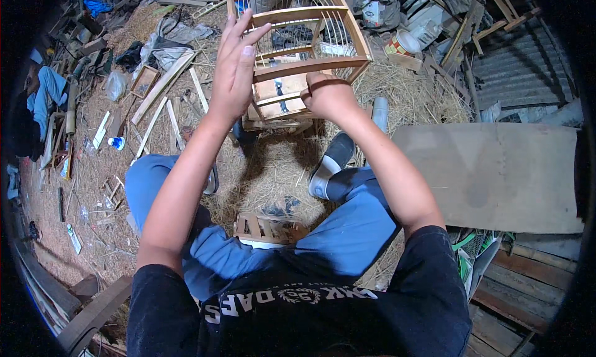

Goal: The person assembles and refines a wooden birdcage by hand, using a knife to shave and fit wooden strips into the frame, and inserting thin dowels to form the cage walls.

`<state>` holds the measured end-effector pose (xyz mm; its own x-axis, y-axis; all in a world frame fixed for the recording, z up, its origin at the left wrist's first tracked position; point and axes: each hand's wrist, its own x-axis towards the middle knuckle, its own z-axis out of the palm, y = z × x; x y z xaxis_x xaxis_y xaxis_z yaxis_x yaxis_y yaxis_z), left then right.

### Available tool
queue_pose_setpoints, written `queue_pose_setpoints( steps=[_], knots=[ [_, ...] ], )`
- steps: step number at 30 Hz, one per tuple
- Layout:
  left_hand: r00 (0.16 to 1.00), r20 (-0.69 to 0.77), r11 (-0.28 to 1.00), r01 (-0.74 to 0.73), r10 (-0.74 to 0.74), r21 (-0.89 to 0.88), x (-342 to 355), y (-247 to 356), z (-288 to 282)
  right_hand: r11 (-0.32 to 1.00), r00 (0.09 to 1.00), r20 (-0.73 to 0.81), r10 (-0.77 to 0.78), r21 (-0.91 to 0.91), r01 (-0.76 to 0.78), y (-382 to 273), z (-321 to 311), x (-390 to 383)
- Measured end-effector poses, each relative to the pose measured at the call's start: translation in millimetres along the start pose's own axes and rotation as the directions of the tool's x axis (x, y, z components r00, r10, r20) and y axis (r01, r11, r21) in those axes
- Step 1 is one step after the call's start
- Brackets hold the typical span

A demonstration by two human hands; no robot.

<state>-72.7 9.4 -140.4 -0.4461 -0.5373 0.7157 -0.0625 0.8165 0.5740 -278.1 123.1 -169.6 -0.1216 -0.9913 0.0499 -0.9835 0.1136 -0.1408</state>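
In front of me stands a wooden birdcage frame (310, 67) with curved brown rails and thin pale rods. My left hand (234, 71) is at its left side, fingers spread and pointing up, the palm edge near the front rail. My right hand (330, 98) is closed at the right end of the lower front, its fingers curled inward. What those fingers hold, if anything, is hidden. Between the hands a narrow dark tool (281, 96) lies on a pale wooden board within the frame's outline; its kind is unclear. The frame rests on a low wooden support, partly in shadow.
Straw covers the ground. Wood strips (162, 87) and scraps lie at left. A brown flat board (490, 176) is at right, below a corrugated sheet (518, 71). A white bucket (403, 44) stands at back right. Another person's blue-clothed leg (49, 93) shows far left.
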Motion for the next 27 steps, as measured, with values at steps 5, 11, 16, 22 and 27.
queue_pose_setpoints(
  steps=[5, 11, 16, 22, 27],
  knots=[
    [1.0, 0.002, 1.0, -0.006, 0.006, 0.025, -0.9, 0.3, -2.0, 0.998, 0.997, 0.039, 0.064, 0.024, -0.065, -5.3, -3.5, 0.0],
    [1.0, 0.004, 0.999, -0.026, 0.026, 0.023, -1.1, -0.4, -2.0, 0.998, 0.998, 0.028, 0.056, 0.008, -0.056, -1.1, 3.1, -1.3],
    [1.0, 0.0, 1.0, -0.018, 0.018, 0.016, -2.2, -0.5, -2.2, 0.996, 0.996, 0.023, 0.083, 0.019, -0.083, -1.7, 4.8, -1.9],
    [1.0, -0.006, 1.0, -0.027, 0.027, 0.006, -1.9, -0.4, -3.0, 0.995, 0.994, 0.039, 0.099, 0.029, -0.101, -3.0, 1.5, -2.8],
    [0.999, 0.0, 0.999, -0.036, 0.036, -0.012, 0.0, 1.1, -3.5, 0.996, 0.996, 0.011, 0.084, 0.036, -0.084, 0.8, 4.8, -4.4]
  ],
)
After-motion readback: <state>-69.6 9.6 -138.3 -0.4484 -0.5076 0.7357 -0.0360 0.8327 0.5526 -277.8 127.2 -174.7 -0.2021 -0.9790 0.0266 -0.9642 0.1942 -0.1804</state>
